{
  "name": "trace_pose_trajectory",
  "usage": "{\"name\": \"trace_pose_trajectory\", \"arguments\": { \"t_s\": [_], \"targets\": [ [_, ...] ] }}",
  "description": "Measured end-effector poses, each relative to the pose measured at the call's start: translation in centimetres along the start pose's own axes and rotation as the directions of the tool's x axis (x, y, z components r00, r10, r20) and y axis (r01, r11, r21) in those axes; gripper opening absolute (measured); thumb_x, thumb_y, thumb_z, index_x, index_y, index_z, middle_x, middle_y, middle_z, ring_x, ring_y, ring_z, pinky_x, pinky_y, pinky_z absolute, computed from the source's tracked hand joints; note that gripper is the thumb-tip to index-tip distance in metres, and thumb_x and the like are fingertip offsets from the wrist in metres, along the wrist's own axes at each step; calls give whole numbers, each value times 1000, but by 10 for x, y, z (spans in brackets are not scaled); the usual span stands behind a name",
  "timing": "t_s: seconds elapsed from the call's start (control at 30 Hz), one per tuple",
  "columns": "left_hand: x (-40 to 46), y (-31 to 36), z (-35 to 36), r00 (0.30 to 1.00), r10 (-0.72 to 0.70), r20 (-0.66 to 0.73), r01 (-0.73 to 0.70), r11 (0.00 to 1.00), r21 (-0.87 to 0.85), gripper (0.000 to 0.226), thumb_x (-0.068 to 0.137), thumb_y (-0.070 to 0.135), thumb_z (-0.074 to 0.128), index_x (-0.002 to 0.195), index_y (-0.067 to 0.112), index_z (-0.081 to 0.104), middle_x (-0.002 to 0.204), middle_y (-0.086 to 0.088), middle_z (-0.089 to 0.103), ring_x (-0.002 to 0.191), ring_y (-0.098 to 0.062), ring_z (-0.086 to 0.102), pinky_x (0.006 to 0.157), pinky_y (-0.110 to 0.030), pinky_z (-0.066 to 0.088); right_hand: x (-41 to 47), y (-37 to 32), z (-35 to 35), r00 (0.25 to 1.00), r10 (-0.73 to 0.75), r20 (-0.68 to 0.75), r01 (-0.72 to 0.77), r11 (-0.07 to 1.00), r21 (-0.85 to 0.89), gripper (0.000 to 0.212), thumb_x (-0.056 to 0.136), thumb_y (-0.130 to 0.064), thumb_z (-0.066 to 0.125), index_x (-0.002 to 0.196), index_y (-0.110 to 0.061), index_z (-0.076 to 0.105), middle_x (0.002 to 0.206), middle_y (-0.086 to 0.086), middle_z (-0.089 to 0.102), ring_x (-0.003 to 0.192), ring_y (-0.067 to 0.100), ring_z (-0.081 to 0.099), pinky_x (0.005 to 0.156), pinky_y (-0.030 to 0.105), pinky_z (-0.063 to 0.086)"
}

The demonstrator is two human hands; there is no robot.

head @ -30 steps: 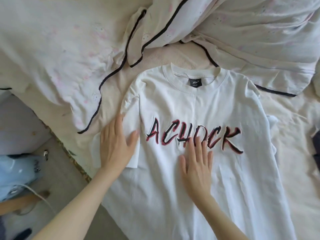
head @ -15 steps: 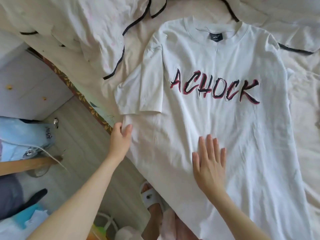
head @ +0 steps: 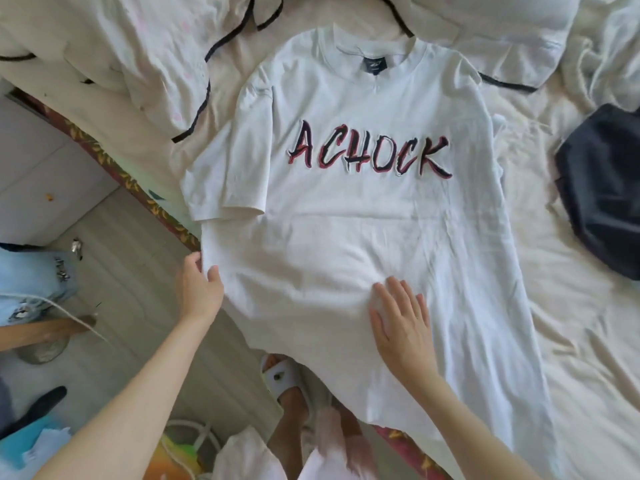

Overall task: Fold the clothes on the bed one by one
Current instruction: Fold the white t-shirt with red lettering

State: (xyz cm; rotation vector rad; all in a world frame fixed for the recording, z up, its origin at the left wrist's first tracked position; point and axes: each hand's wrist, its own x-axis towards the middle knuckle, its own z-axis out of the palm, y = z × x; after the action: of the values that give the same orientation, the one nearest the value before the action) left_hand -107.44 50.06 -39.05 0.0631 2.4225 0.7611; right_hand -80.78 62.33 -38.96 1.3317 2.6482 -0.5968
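Risk: T-shirt (head: 363, 237) lies flat on bed (head: 571, 341), hem overhanging the edge. Left hand (head: 201, 289) pinches its side seam; right hand (head: 401, 323) presses flat, fingers extended. Uneven pull may skew the fold or drag fabric floorward

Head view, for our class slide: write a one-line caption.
White T-shirt spread on the bed; left hand pinches its side edge, right hand presses flat on the front.
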Motion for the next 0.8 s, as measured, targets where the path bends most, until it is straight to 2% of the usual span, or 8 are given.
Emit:
{"name": "trace_pose_trajectory", "arguments": {
  "t_s": [0.1,0.2,0.27,0.4,0.5,0.57,0.7,0.8],
  "targets": [
    [-33,12,24,978,180,109,-194,972,133,57,99,16,43,150,13,18,156,-10,12,143,-27,17,112,-44,29,-8,39,-17,984,167,-65,-164,986,37,38,97,-24,46,132,-12,52,145,11,43,139,31,32,113,50,17],
    [-70,22,64,889,371,270,-440,856,272,61,99,25,43,152,19,13,159,-10,-7,146,-28,-3,116,-48,19,-13,89,-34,920,358,-159,-356,933,47,42,93,-15,54,134,-5,49,144,19,42,136,36,35,111,52,23],
    [-93,32,91,820,419,389,-552,756,351,65,98,32,43,152,23,8,158,-9,-15,145,-30,-13,117,-52,10,-16,121,-45,852,488,-187,-477,873,105,41,94,-17,52,131,-1,50,139,23,46,130,40,41,107,50,29],
    [-125,44,127,763,373,528,-627,628,461,73,96,48,40,150,32,-6,154,-3,-30,136,-30,-34,112,-60,-1,-20,168,-60,725,689,20,-657,682,323,33,94,-29,48,116,-6,56,107,15,59,107,34,51,83,38,40],
    [-133,41,134,755,359,549,-642,575,507,77,94,54,38,150,32,-10,153,-2,-32,131,-26,-39,110,-62,-3,-16,177,-72,670,724,165,-705,552,446,28,96,-36,46,82,-12,50,75,4,53,75,26,51,56,33,34],
    [-134,40,134,745,377,550,-659,546,517,76,94,54,38,150,31,-8,154,-2,-29,131,-26,-38,109,-64,-3,-17,173,-79,704,694,151,-669,578,467,34,97,-29,46,68,-12,43,64,1,44,64,23,44,51,31,30],
    [-138,41,135,713,378,590,-697,476,537,72,95,52,36,150,34,-7,146,3,-37,131,-26,-39,108,-65,-5,-34,169,-81,724,686,70,-626,612,483,19,97,-25,46,86,-9,46,68,-6,43,70,23,40,60,36,21],
    [-142,46,138,724,331,605,-685,451,573,70,96,51,33,149,33,-10,141,3,-41,131,-27,-39,109,-63,-5,-42,176,-74,718,687,116,-663,623,416,23,97,-27,44,88,-7,45,69,-1,44,72,26,41,62,36,27]
  ]
}}
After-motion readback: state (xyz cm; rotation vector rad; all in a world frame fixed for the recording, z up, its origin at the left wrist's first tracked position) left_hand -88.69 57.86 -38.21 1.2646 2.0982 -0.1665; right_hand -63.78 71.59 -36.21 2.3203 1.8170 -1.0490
